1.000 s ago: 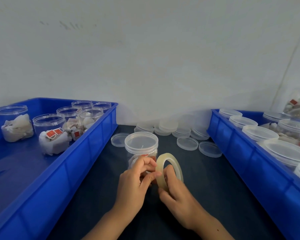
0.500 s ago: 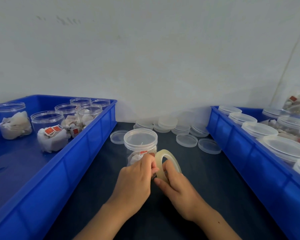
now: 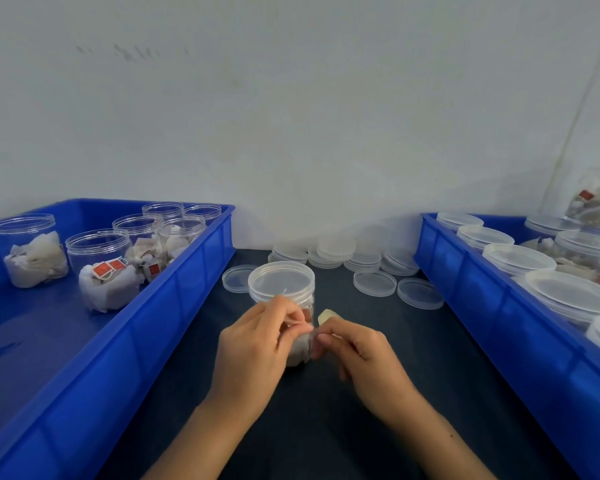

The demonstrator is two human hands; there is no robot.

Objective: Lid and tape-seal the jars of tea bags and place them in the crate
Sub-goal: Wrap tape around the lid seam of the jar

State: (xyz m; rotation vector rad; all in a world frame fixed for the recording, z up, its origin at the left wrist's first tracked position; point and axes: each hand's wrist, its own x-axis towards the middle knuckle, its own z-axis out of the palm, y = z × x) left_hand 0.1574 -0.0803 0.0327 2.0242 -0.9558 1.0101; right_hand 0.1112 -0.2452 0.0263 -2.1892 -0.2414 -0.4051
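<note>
My left hand pinches the tape end beside my right hand gripping the tape roll, near the lidded jar on the tabletop

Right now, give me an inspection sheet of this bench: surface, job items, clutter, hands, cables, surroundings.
Surface: dark table, bare between two blue crates.
Job items: lidded jar of tea bags stands at centre; tape roll beside it, mostly hidden. Left crate holds open jars of tea bags. Right crate holds lidded jars.
Clutter: loose lids, some stacked by the wall, some lying singly on the table.
Hands: left hand pinches something small at the jar, likely the tape end; right hand holds the tape roll.
Cables: nothing seen.
Surroundings: plain white wall behind.
</note>
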